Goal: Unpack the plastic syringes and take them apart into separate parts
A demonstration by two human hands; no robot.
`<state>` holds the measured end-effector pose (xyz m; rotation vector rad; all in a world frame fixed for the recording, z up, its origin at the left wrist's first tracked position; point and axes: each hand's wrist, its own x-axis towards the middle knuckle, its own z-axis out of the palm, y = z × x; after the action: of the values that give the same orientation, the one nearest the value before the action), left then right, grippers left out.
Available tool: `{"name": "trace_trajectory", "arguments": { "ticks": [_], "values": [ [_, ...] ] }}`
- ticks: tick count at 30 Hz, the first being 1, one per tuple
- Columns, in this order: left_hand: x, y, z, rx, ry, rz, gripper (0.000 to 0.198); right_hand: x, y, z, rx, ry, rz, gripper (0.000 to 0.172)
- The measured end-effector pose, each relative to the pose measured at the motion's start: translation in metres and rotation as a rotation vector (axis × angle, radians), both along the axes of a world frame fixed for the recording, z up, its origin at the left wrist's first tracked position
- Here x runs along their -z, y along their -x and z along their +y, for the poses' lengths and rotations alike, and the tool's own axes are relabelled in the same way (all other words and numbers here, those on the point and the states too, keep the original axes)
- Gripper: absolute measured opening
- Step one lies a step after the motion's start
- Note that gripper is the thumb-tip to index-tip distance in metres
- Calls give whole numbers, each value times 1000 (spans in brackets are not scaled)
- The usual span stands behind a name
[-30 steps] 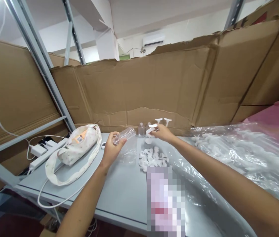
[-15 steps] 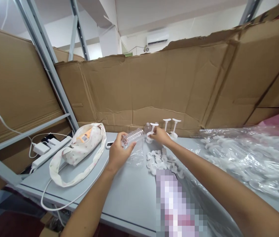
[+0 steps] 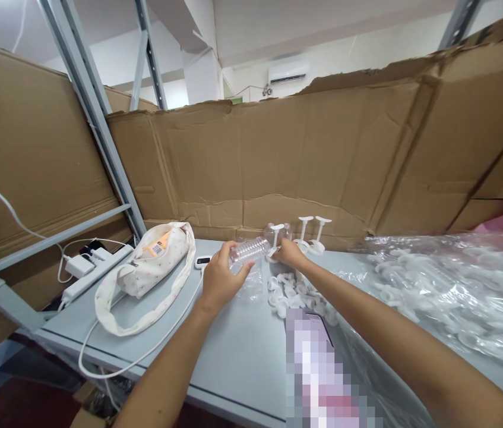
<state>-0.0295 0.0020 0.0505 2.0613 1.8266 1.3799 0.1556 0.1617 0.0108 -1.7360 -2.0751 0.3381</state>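
My left hand (image 3: 222,279) is wrapped round a clear ribbed plastic bottle (image 3: 250,250), which lies nearly level and points right. My right hand (image 3: 290,253) pinches the base of a white plastic piece with a T-shaped top (image 3: 276,234), held upright. The bottle's right end is close to this piece; whether they touch I cannot tell. Two similar white T-topped pieces (image 3: 321,232) stand just right of my right hand. Clear containers (image 3: 285,228) show partly behind the held piece. Nearer me lies a pile of small white plastic parts (image 3: 293,290).
Beneath my left hand lies a clear plastic bag (image 3: 251,288). A fabric bag (image 3: 138,276), power strip (image 3: 95,276) and white cable are at left. Large clear bags of white parts (image 3: 447,291) cover the right. A blurred pinkish object (image 3: 322,368) lies in front; cardboard (image 3: 278,160) walls the back.
My left hand has brought the bottle rightward, levelling it closer to the white piece. My right hand keeps its pinch at nearly the same spot. The view has shifted slightly.
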Motion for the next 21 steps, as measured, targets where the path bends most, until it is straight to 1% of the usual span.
{"name": "trace_trajectory", "arguments": {
  "ticks": [2, 4, 9, 15, 21],
  "values": [
    [0, 0, 0, 2, -10, 8, 39, -1, 1, 2, 18, 41, -31, 25],
    [1, 1, 1, 8, -22, 13, 39, -3, 2, 1, 27, 63, -58, 24],
    [3, 1, 2, 19, -45, 14, 38, -5, 2, -6, 16, 19, -90, 29],
    [3, 1, 1, 22, -27, 0, 38, -10, 3, -14, 14, 3, -153, 35],
    [3, 1, 0, 3, -15, 26, 38, -17, -5, -22, 0, 16, -250, 21]
  ]
}}
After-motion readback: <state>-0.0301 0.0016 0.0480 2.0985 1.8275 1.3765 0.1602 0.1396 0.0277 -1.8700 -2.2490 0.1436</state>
